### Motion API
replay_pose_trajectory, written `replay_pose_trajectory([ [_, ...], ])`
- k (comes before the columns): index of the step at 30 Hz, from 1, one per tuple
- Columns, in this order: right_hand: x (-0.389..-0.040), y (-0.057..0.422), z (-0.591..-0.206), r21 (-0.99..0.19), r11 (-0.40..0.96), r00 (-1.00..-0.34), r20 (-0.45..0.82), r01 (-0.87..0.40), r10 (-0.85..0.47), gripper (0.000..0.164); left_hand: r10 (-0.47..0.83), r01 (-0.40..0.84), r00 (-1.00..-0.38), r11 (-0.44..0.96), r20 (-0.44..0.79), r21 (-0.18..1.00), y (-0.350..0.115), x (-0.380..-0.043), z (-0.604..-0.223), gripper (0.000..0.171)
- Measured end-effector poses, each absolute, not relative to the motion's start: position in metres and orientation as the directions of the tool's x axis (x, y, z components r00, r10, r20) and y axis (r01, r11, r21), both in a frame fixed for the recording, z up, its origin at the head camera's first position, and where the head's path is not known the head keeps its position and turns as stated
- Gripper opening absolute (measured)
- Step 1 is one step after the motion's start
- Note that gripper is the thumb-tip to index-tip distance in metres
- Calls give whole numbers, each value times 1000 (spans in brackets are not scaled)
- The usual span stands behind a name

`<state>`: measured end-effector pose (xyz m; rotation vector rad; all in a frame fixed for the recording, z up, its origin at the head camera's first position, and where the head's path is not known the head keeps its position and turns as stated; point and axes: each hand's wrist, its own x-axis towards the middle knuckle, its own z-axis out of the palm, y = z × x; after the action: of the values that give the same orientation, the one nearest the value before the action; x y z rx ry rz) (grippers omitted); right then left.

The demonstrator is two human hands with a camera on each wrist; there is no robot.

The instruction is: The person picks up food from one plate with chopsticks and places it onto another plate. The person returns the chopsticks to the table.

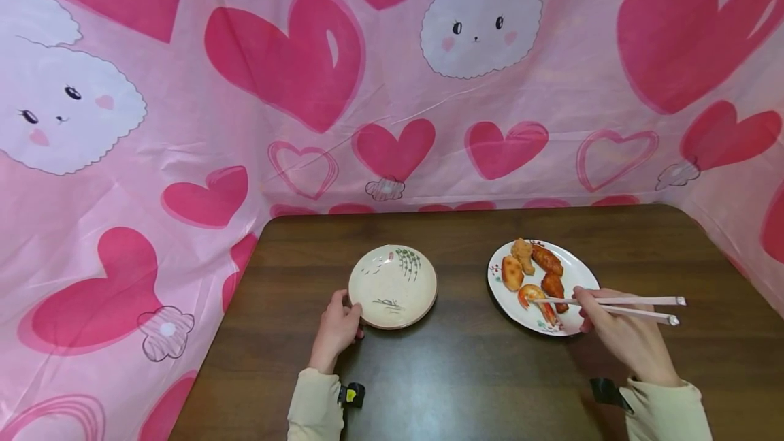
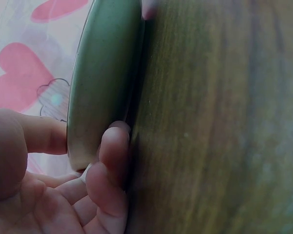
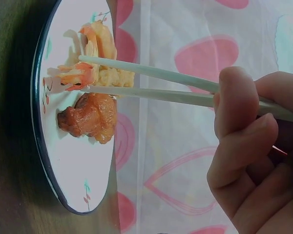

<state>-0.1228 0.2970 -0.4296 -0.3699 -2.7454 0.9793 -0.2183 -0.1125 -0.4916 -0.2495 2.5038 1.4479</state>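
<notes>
My left hand [image 1: 337, 327] holds the left edge of a cream plate [image 1: 382, 288] painted with green leaves. In the left wrist view the thumb [image 2: 44, 135] is on its rim and curled fingers [image 2: 115, 151] lie against its side. My right hand [image 1: 631, 335] grips a pair of pale chopsticks [image 1: 637, 301]. Their tips are at a shrimp [image 1: 534, 293] on a white, dark-rimmed plate [image 1: 578, 274]; in the right wrist view the chopsticks [image 3: 156, 73] straddle the shrimp [image 3: 80, 75]. Whether they pinch it, I cannot tell.
Beside the shrimp on the white plate lie browned wing pieces [image 1: 547, 259], a fried piece [image 1: 523, 255] and a golden oval piece [image 1: 512, 273]. Both plates stand on a dark wooden table [image 1: 441, 366]. A pink heart-patterned cloth [image 1: 392, 101] hangs behind and at the sides.
</notes>
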Motion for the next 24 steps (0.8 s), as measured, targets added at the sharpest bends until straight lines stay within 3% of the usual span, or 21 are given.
replay_pose_trajectory([
  [24,-111,302,-431,-685,696,-926,81,217,369,45,-2,-271,-955,417,-297,868,-112,-218,-493,49],
])
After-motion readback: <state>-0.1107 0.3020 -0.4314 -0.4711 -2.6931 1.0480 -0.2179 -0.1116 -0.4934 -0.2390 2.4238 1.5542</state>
